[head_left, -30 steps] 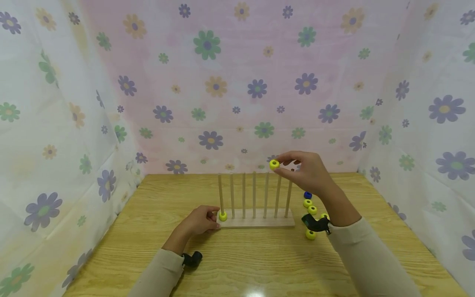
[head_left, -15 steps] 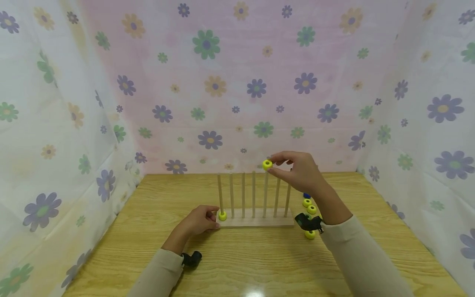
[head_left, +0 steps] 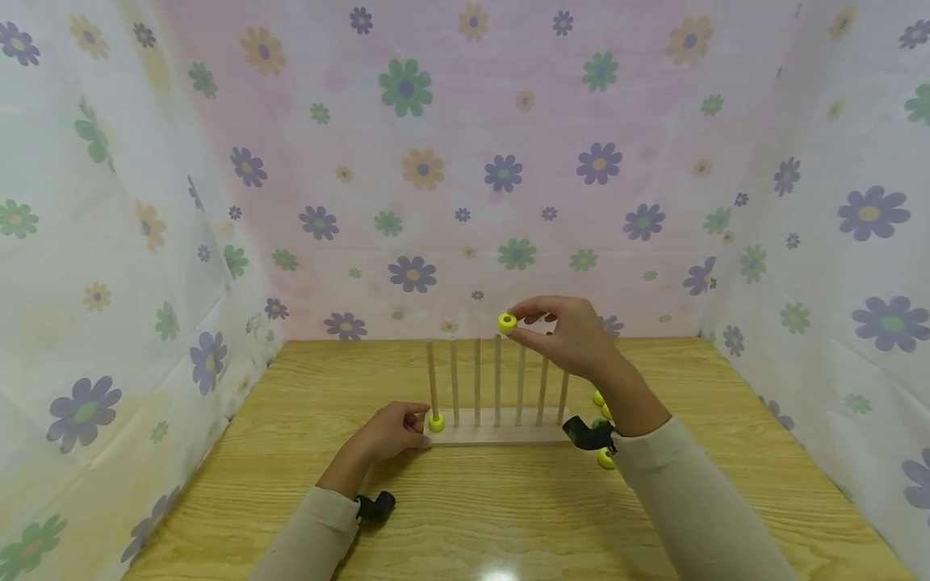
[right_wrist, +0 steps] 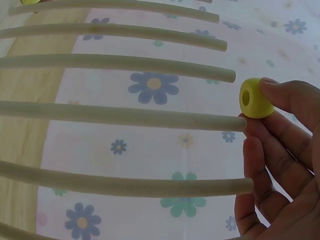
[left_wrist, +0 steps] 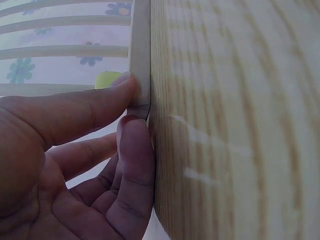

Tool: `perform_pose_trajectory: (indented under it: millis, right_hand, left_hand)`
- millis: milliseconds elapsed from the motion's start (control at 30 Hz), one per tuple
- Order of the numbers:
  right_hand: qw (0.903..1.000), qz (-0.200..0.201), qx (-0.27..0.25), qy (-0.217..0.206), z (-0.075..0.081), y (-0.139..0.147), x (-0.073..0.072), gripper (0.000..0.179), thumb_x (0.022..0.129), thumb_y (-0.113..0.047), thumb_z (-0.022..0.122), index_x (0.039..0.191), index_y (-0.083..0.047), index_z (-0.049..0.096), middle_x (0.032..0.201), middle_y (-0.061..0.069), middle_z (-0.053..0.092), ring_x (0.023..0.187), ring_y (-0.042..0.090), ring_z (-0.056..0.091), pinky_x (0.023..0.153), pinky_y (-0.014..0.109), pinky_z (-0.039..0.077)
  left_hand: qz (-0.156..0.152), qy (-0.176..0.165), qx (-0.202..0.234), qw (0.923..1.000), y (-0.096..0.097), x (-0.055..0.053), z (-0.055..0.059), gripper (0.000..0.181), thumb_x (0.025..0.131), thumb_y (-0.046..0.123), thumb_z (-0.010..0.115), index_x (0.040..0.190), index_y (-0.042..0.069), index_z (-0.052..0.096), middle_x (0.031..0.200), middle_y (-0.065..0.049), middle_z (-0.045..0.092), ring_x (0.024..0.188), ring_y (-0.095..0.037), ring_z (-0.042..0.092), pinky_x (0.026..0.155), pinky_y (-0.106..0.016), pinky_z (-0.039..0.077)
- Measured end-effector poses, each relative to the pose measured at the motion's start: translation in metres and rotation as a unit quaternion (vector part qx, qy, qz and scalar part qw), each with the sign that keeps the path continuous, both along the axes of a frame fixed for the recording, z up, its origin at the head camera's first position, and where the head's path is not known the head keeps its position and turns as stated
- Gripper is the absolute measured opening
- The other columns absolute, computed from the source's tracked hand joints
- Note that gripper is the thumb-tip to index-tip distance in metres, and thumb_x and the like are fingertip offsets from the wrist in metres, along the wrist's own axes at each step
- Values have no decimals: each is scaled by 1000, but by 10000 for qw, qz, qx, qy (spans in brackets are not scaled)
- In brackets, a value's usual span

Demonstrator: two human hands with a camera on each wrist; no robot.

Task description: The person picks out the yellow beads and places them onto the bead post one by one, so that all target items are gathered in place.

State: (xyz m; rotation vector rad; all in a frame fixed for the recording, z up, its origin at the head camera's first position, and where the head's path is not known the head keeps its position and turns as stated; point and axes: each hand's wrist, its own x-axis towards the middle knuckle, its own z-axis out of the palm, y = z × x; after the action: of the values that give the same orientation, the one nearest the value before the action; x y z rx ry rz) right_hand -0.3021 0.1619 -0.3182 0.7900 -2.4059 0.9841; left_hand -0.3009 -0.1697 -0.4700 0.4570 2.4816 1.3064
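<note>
A wooden peg rack [head_left: 501, 436] stands on the table, with a row of several upright pegs. One yellow bead [head_left: 436, 423] sits at the foot of its leftmost peg. My left hand [head_left: 388, 432] holds the left end of the base, thumb at the front corner; the left wrist view shows the thumb and a finger [left_wrist: 136, 160] at that end. Between thumb and fingers my right hand [head_left: 570, 335] pinches another yellow bead [head_left: 508, 323], just above the top of the middle peg. In the right wrist view this bead [right_wrist: 256, 99] has its hole turned toward the peg tips.
Several loose yellow beads [head_left: 606, 458] lie on the table [head_left: 465, 508] right of the rack, partly hidden by the right forearm and its black wrist camera [head_left: 590, 433]. A flower-patterned cloth [head_left: 465, 161] walls in the back and both sides.
My right hand has moved left with the yellow bead, from near the right pegs to above the middle one. The forearm now covers the blue bead. My left hand stays put.
</note>
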Motion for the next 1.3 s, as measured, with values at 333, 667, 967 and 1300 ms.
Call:
perform_pose_trajectory:
  millis: [333, 667, 967, 1300]
  right_hand:
    - [9998, 164, 54, -83, 2, -13, -2, 25, 92, -34, 81, 115, -23, 79, 111, -8, 76, 97, 15, 67, 88, 42, 52]
    - [9992, 371, -18, -134, 5, -30, -3, 23, 93, -32, 81, 114, -25, 79, 109, -10, 76, 98, 21, 67, 88, 42, 51]
    - [9987, 453, -82, -205, 1, -46, -5, 21, 92, -32, 81, 112, -26, 79, 110, -11, 75, 99, 19, 68, 88, 42, 53]
    - [9986, 482, 27, -202, 3, -58, -5, 23, 92, -31, 82, 113, -23, 79, 109, -9, 76, 97, 10, 65, 88, 42, 54]
  left_hand:
    - [-67, -16, 82, 9999, -1, -1, -2, 68, 92, 3, 78, 152, -5, 47, 95, -9, 62, 77, -17, 57, 63, -27, 50]
    - [-101, 22, 65, 9999, -1, -3, -3, 69, 91, 4, 78, 152, -4, 47, 95, -9, 61, 77, -16, 57, 63, -27, 50]
    - [-21, 6, 40, 10000, 0, 0, -1, 67, 92, 3, 78, 152, -4, 48, 95, -9, 61, 79, -17, 56, 63, -26, 50]
    - [-64, 27, 44, 10000, -1, 0, -2, 67, 92, 3, 77, 152, -5, 47, 95, -9, 61, 77, -17, 57, 64, -28, 50]
